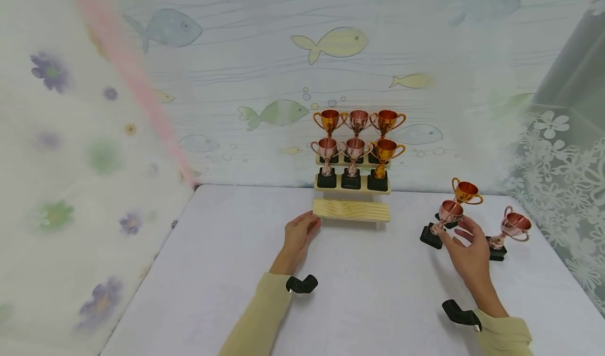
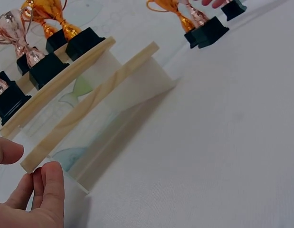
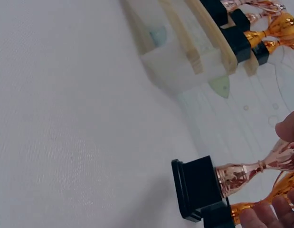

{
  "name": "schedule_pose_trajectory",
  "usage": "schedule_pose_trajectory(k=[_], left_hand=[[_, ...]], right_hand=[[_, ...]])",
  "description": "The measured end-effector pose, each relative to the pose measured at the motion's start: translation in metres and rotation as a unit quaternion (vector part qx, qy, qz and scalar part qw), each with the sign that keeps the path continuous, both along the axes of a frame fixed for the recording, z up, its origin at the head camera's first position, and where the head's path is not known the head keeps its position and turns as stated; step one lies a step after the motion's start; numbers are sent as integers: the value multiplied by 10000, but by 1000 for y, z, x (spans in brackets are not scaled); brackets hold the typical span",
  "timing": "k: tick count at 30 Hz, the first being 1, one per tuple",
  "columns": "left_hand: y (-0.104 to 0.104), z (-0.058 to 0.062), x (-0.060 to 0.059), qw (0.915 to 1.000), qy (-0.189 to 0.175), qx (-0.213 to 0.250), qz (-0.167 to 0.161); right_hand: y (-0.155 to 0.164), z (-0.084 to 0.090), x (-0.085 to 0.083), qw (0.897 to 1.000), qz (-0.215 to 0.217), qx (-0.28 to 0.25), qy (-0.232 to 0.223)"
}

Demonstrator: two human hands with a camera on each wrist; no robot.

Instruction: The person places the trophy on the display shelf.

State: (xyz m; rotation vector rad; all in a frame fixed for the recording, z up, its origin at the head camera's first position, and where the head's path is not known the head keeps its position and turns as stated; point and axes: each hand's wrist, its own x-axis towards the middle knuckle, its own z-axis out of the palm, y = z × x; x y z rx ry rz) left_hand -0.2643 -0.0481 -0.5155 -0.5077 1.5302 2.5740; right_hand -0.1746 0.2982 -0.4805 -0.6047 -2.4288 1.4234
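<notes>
My right hand [image 1: 470, 248] holds a rose-gold trophy cup [image 1: 450, 211] by its stem between thumb and fingers. The cup is tilted, and its black base [image 3: 199, 185] appears raised off the table. Just behind it stands a gold trophy cup [image 1: 467, 192], partly hidden. Another rose-gold trophy cup [image 1: 515, 223] is to the right of that hand, its base partly covered by it. My left hand [image 1: 299, 235] grips the left end of the lowest wooden step [image 1: 352, 210] of a tiered display stand, thumb and fingers about its corner [image 2: 30, 164].
Several gold and rose-gold cups stand in two rows on the stand's upper tiers, such as a front gold cup [image 1: 385, 151]. A white cloth covers the table [image 1: 227, 251]. Behind hangs a fish-print curtain [image 1: 264, 83], with lace fabric [image 1: 557, 151] at the right.
</notes>
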Motion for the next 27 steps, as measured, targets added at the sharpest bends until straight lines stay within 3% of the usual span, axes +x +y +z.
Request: schedule_pose_trajectory(k=[11, 20, 27], left_hand=[[9, -3, -3, 9994, 16, 245, 258], [9, -3, -4, 9988, 39, 253, 413], [7, 0, -5, 9990, -45, 231, 380]], right_hand=[[-16, -13, -18, 9897, -476, -277, 1318], [-22, -16, -28, 9864, -671, -297, 1472], [-23, -13, -35, 9778, -685, -356, 1946]])
